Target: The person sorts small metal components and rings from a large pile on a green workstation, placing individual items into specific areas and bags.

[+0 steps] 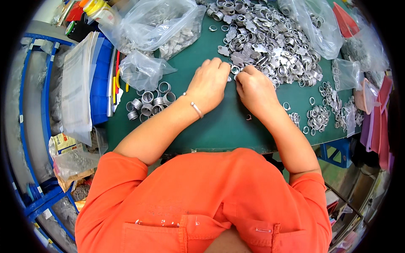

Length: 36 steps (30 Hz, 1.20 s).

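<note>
Silvery metal rings and flat flower-shaped pieces lie in a large heap (270, 46) at the far side of the green table. At its near edge my left hand (209, 82) is closed, back upward, fingers curled. Close beside it, my right hand (255, 88) is closed too, with thumb and forefinger pinched together. Small silvery bits show between the two hands, but my fingers hide most of what they hold. One loose ring (249, 117) lies on the table just below my right hand.
Wide metal bands (147, 101) cluster left of my left forearm, near clear plastic bags (156, 29). Smaller ring piles (318, 118) sit at the right, by another bag (314, 29). Papers (78, 80) and a blue bin (100, 80) stand at the left edge, beside a blue rack (46, 109).
</note>
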Motion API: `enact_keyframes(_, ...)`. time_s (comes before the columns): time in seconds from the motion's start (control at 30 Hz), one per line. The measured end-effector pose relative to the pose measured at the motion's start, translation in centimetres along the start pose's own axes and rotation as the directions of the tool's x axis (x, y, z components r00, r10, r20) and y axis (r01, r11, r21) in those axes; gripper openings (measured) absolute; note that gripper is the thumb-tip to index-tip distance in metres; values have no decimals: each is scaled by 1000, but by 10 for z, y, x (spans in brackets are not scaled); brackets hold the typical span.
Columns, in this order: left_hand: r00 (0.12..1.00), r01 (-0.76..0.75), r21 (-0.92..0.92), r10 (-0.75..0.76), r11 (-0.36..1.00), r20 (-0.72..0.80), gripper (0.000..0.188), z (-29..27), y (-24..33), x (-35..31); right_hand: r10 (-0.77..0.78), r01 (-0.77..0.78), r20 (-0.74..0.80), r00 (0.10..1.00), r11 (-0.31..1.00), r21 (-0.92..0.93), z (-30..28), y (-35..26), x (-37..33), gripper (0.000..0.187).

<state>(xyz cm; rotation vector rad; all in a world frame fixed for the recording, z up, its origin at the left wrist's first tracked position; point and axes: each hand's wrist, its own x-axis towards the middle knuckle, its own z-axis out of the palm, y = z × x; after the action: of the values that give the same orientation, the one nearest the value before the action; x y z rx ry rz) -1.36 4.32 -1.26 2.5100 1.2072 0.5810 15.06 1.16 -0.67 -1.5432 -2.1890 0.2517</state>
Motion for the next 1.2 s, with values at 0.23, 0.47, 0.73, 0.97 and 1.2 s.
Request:
enact_keyframes(0.23,997,12,-223,-29,975,-73,30,-18,9,-28,15,-9,-63,998,996,91,-13,7,-22,7)
enact_keyframes(0.47,995,-53,-177,38,983,-89,20,0,10,-23,426,-483,453,783,-43,875,-36,20,-37,12)
enact_keyframes(0.73,983,177,-473,-134,863,125,8,-5,18,-11,286,-363,583,761,-556,747,-23,31,-57,14)
enact_keyframes(0.97,744,497,-597,-45,-630,667,15,-7,20,-27,296,-204,57,953,492,846,-28,-18,-53,10)
enact_keyframes(1.2,844,321,-933,-398,-162,360,16,-71,6,-6,187,-123,-198,962,947,297,-34,13,-47,9)
